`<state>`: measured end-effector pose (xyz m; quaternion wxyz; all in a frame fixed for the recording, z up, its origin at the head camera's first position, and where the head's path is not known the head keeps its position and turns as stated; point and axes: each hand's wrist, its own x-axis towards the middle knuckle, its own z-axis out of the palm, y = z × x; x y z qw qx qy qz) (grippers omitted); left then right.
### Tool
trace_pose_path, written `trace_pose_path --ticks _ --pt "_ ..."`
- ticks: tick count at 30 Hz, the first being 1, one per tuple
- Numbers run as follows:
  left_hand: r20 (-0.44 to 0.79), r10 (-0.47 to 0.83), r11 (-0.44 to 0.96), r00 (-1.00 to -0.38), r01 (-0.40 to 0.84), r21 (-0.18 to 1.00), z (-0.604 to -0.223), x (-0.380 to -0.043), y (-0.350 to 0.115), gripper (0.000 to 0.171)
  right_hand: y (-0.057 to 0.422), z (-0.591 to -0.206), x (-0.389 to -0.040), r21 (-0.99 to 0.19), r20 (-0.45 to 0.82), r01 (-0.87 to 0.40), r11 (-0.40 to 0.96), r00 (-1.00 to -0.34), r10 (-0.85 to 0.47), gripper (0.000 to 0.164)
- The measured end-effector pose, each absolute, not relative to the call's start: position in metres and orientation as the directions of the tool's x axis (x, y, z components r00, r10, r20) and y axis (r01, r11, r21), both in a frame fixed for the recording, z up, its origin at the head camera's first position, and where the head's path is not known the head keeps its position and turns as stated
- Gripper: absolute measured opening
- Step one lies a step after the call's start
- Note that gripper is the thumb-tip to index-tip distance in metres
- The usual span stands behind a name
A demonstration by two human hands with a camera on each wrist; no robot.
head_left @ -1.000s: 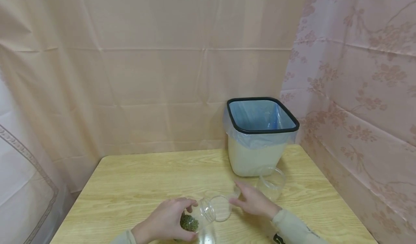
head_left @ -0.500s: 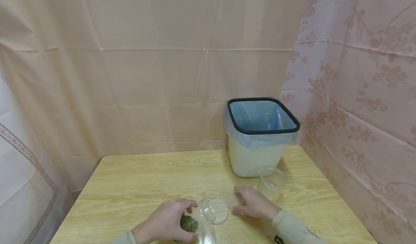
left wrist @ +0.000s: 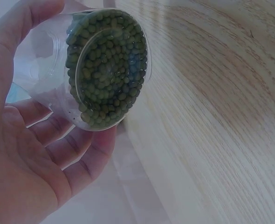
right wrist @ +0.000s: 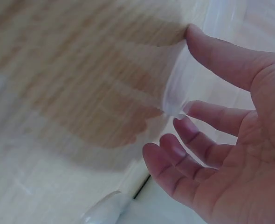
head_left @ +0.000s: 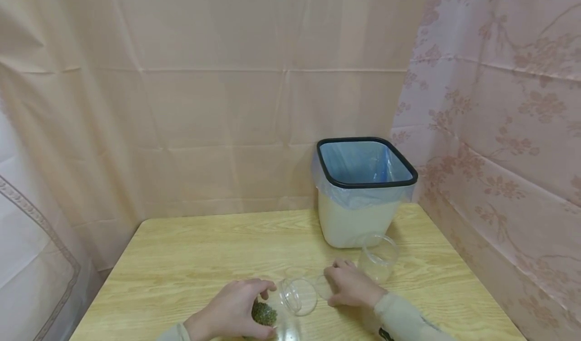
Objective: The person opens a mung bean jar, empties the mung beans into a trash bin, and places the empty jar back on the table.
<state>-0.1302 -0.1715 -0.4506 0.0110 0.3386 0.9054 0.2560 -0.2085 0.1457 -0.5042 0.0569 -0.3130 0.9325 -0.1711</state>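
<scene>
My left hand [head_left: 231, 308] grips a clear plastic jar [head_left: 290, 295] tilted on its side, its threaded mouth pointing right. Green mung beans [left wrist: 107, 65] lie packed against the jar's base in the left wrist view, where the thumb and fingers curl round its wall. My right hand [head_left: 354, 284] pinches a clear, cup-like plastic piece [right wrist: 177, 86] by its right end between thumb and fingertips. Its round rim overlaps the jar's mouth in the head view; being see-through, its full shape is hard to make out.
A second clear container [head_left: 379, 260] stands behind the right hand, before a cream bin [head_left: 356, 225] with a black rim and blue liner. The wooden table [head_left: 195, 250] backs onto a beige curtain [head_left: 204, 104]; a floral curtain [head_left: 513, 129] hangs along the right.
The right hand has shifted slightly down, and the cup-like piece has moved left, its rim coming to overlap the jar's mouth. The left hand and jar have stayed almost still.
</scene>
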Motion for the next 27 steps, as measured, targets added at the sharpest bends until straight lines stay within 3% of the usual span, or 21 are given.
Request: trace_pose_path --ticks 16,27 --pt "0.093 0.618 0.639 -0.781 0.567 0.52 -0.4487 -0.1304 -0.1701 0.069 0.136 -0.4933 -0.2123 -0.305 -0.048 -0.526 0.794 -0.824 -0.564 0.065" --pt "0.087 0.623 0.638 -0.777 0.57 0.518 -0.4503 -0.1312 -0.1689 0.068 0.1378 -0.4934 -0.2117 -0.341 -0.081 -0.491 0.802 -0.834 -0.545 0.066"
